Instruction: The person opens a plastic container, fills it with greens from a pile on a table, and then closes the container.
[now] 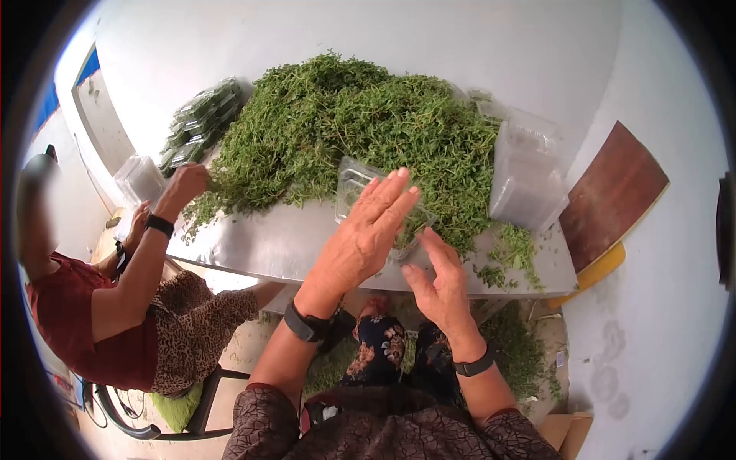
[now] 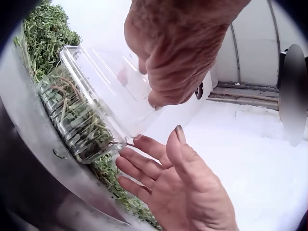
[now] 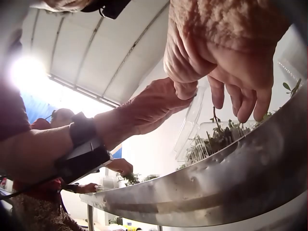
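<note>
A clear hinged plastic box (image 1: 349, 175) (image 2: 72, 118) (image 3: 195, 150) with green sprigs inside stands at the table's near edge, its lid (image 2: 103, 79) raised. My left hand (image 1: 364, 234) (image 2: 178, 53) (image 3: 149, 108) is held over the box with fingers straight, hiding much of it in the head view; whether it touches the lid I cannot tell. On the box's right, my right hand (image 1: 443, 290) (image 2: 180, 187) (image 3: 226, 62) has its fingers extended and thumb apart, fingertips at the box's edge. Neither hand grips anything.
A large heap of greens (image 1: 330, 115) covers the table's back (image 1: 268, 241). Stacked clear boxes (image 1: 529, 172) stand at right, filled boxes (image 1: 201, 119) at back left. Loose sprigs (image 1: 515, 249) lie near the right edge. Another person (image 1: 100, 322) sits at left, one hand at the heap.
</note>
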A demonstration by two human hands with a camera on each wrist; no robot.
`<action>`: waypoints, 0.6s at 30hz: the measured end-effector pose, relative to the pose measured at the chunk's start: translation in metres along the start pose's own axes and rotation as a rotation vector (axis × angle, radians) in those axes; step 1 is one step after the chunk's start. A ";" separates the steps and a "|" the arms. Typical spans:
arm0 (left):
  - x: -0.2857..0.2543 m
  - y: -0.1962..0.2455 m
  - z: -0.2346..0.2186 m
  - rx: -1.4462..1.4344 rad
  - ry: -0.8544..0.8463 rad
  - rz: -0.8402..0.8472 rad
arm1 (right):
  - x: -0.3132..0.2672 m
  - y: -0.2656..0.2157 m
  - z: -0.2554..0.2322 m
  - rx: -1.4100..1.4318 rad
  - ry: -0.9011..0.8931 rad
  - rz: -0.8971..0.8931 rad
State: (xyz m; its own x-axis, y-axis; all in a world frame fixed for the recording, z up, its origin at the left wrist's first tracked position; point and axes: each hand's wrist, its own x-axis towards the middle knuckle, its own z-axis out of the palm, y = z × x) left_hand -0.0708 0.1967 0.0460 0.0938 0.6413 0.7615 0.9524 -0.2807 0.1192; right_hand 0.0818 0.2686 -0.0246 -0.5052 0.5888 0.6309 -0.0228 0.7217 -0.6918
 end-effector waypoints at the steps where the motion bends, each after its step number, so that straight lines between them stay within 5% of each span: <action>1: 0.001 -0.003 0.006 0.001 0.000 0.004 | 0.000 0.001 0.002 0.013 -0.012 0.028; 4: -0.004 -0.012 0.024 -0.247 -0.322 -0.290 | 0.000 0.004 0.004 0.029 0.009 0.033; 8: -0.009 -0.017 0.020 -0.405 -0.365 -0.451 | -0.001 0.012 0.002 0.036 0.115 0.099; 10: -0.014 -0.031 0.020 -0.020 -0.167 -0.165 | 0.003 0.007 -0.003 0.125 0.035 0.338; 11: -0.017 -0.037 0.020 -0.019 -0.167 -0.164 | 0.005 0.009 -0.002 0.125 0.035 0.336; 15: -0.026 -0.059 0.020 0.350 0.023 -0.355 | 0.017 0.011 0.005 0.238 0.110 0.285; 18: -0.031 -0.066 0.021 -0.037 -0.030 -0.711 | 0.028 0.008 0.007 0.210 0.101 0.377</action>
State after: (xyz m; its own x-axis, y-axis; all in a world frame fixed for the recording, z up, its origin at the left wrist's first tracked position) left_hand -0.1309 0.2105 0.0016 -0.5378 0.6975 0.4736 0.7757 0.1893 0.6021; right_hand 0.0610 0.2886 -0.0152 -0.4254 0.8366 0.3450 -0.0332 0.3666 -0.9298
